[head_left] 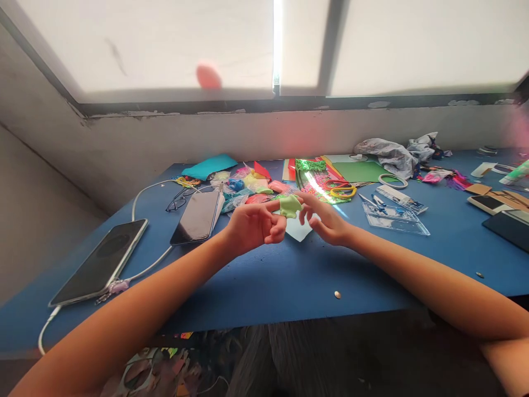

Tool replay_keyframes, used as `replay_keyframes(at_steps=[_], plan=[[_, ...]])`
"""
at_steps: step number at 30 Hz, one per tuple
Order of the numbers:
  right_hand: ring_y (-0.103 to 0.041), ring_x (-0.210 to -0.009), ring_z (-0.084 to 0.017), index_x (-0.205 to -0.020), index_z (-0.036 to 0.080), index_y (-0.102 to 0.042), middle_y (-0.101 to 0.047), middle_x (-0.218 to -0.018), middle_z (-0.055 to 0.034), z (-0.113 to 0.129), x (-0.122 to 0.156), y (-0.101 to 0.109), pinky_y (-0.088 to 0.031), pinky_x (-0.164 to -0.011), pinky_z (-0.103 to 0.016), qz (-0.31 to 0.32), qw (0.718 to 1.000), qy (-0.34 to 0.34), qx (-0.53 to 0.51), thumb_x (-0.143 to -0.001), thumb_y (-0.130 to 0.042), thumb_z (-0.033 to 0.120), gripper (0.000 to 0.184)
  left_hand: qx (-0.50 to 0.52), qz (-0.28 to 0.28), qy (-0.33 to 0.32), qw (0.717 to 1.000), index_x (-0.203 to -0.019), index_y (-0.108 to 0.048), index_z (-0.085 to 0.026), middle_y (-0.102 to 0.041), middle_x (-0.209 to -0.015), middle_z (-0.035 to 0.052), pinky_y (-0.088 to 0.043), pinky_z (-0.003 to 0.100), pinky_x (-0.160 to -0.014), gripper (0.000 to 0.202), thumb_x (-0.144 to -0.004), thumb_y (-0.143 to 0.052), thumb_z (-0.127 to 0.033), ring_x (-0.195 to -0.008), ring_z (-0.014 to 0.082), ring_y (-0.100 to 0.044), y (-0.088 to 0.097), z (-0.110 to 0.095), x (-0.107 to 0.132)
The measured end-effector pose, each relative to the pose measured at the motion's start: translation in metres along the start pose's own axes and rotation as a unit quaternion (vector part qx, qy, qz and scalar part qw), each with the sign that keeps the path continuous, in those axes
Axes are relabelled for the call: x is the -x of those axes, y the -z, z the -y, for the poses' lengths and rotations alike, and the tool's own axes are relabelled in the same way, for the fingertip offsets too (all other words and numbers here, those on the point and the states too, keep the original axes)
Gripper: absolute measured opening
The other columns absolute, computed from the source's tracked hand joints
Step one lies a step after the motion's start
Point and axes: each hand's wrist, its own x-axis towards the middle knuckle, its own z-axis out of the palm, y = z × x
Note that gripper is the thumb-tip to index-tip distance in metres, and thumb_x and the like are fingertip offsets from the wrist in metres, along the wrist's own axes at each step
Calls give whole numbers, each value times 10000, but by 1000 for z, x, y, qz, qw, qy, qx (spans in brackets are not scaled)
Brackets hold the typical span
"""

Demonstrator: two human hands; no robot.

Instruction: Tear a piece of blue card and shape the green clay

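My left hand (253,226) and my right hand (326,220) meet above the middle of the blue table (264,275). Between their fingertips sits a small light-green piece of soft material (290,205). The left thumb and forefinger pinch its left side, with the other fingers curled. My right hand's thumb and fingers touch its right edge. Under the hands lies a pale blue paper shape (298,229) flat on the table.
Two phones (99,262) (197,216) with a white cable lie at left, beside eyeglasses (177,201). Coloured paper sheets, yellow scissors (342,190), a tape ring (392,181), clear plastic cases (392,218) and crumpled bags crowd the back. More phones sit at far right (487,203).
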Motion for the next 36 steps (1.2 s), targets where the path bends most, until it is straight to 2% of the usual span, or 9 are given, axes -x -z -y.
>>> replay_keyframes(at_steps=[3,7,13,16,20,24,28,32,36], plan=[[-596,-734,-156,-1379,211,-327,-590,-1082,-113,-6,-1,6,-487,-608,-292,-75,984,25,158,-1006,-290,460,451,75,-4,9,997,-836,-575,-128,-498,-445,-20,-264,246,-457,230,-653,-443,-172,-325,96,-353,-2,-4,1],[-629,-867,-220,-1349,206,-404,-606,-1161,-140,-7,-2,9,-496,-658,-330,-56,919,118,371,-965,-419,334,405,85,-1,45,995,-849,-556,-133,-513,-437,-10,-249,253,-437,227,-661,-440,-186,-299,107,-361,-5,-3,2],[-606,-744,-168,-1131,218,-571,-680,-929,-66,4,-2,8,-427,-630,-301,-7,898,159,410,-977,-371,261,256,45,30,67,996,-929,-568,-122,-542,-476,-4,-273,265,-433,302,-670,-460,-234,-321,129,-423,-1,3,-1],[-559,-652,-147,-989,217,-602,-684,-815,-39,7,-3,8,-347,-579,-295,-4,896,159,414,-974,-380,237,223,-5,22,90,996,-703,-556,-135,-525,-471,14,-290,263,-435,172,-757,-476,-277,-359,120,-445,2,5,-3],[-521,-599,-141,-886,206,-595,-671,-745,-29,6,-4,6,-317,-563,-294,-18,888,189,418,-984,-365,278,260,-118,25,99,988,-527,-491,-143,-480,-413,20,-296,242,-427,436,-887,-450,-387,-373,87,-398,1,9,-4],[-536,-624,-149,-857,199,-587,-661,-745,-44,5,-3,4,-318,-571,-294,-2,900,175,400,-1001,-336,411,359,-143,-13,80,986,-724,-502,-160,-482,-435,-46,-266,205,-395,305,-872,-542,-424,-353,66,-353,-2,12,-4],[-542,-610,-149,-856,200,-573,-643,-724,-46,7,-2,1,-310,-559,-291,12,921,141,362,-991,-323,520,428,-160,-17,99,982,-708,-488,-161,-484,-490,-49,-273,199,-404,377,-850,-566,-502,-375,53,-369,-5,13,-4],[-508,-564,-134,-892,192,-540,-618,-693,-31,12,0,-4,-307,-527,-269,-21,955,114,273,-982,-384,484,344,-186,-35,79,979,-687,-485,-160,-481,-535,-45,-297,199,-418,427,-826,-575,-554,-408,51,-395,-7,14,-4],[-446,-530,-107,-908,185,-554,-593,-678,-3,18,0,-6,-310,-512,-245,-10,985,15,173,-947,-456,455,291,-256,-58,63,963,-642,-463,-166,-476,-505,-40,-252,207,-412,472,-829,-538,-592,-390,62,-429,-7,13,-3]])
